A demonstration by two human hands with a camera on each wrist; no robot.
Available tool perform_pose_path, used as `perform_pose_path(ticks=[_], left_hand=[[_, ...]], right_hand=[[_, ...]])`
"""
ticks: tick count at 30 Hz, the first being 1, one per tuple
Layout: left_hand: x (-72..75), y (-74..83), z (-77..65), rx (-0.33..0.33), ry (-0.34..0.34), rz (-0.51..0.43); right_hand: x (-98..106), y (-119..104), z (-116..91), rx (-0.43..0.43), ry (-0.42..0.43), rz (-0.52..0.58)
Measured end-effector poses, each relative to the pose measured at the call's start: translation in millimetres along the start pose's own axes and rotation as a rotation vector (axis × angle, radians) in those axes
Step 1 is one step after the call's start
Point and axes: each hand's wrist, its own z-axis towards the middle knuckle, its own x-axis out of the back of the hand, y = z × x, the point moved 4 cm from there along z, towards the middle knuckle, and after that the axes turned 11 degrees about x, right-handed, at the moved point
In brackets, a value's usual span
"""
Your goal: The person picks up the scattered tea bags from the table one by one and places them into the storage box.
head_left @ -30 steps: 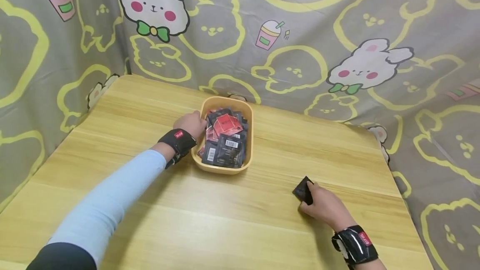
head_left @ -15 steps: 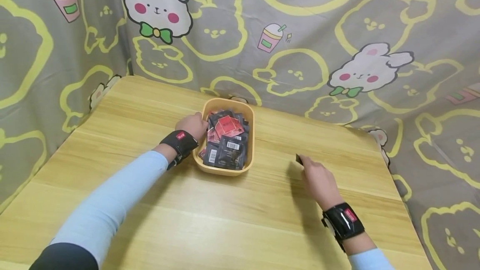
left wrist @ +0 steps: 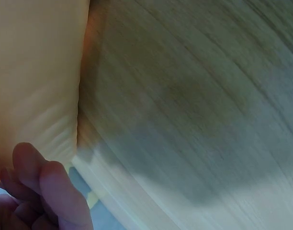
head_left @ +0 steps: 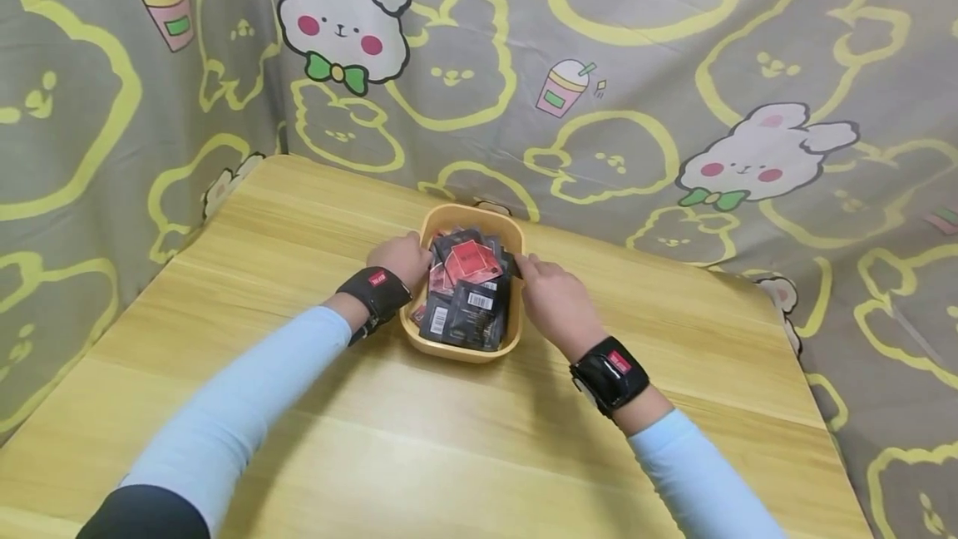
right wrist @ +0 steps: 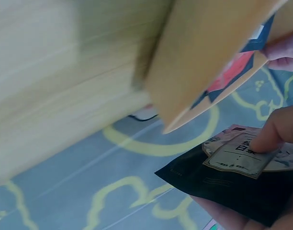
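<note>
A yellow-orange plastic bin [head_left: 464, 354] sits on the table, filled with black and red sachets [head_left: 477, 310]. My left hand [head_left: 397, 260] grips the bin's left rim; in the left wrist view its curled fingers [left wrist: 60, 191] show beside the outer wall. Between thumb and fingers, my right hand [head_left: 557, 302] pinches a black sachet [right wrist: 185, 182] with a pale printed label and a pink patterned patch. That hand is at the bin's right rim, and in the head view only a dark sliver of the held sachet shows over the bin's edge.
The wooden tabletop [head_left: 389, 456] extends around the bin. Behind it and at both sides hangs a grey curtain [head_left: 464, 140] with yellow outlines and rabbit prints. The bin stands close to the table's back edge.
My right hand has lifted the black sachet off the right part of the table and carried it left to the bin's right rim. My left hand has stayed on the bin.
</note>
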Motion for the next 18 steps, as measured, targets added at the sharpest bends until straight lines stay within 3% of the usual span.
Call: perform_pose_path(ticks=[8,15,18], left_hand=[[-2.4,0.9,1.2,-0.001,-0.01,0.004],[-3.7,-0.2,0.0,0.007,-0.028,-0.016],[-4.4,-0.5,0.1,0.016,-0.034,-0.01]], right_hand=[[-1.3,-16.1,30.4,0.073,0.017,-0.052],[-21.0,-15.7,31.9,0.053,-0.231,0.132],[-23.2,-9.2,24.7,0.009,-0.258,0.178]])
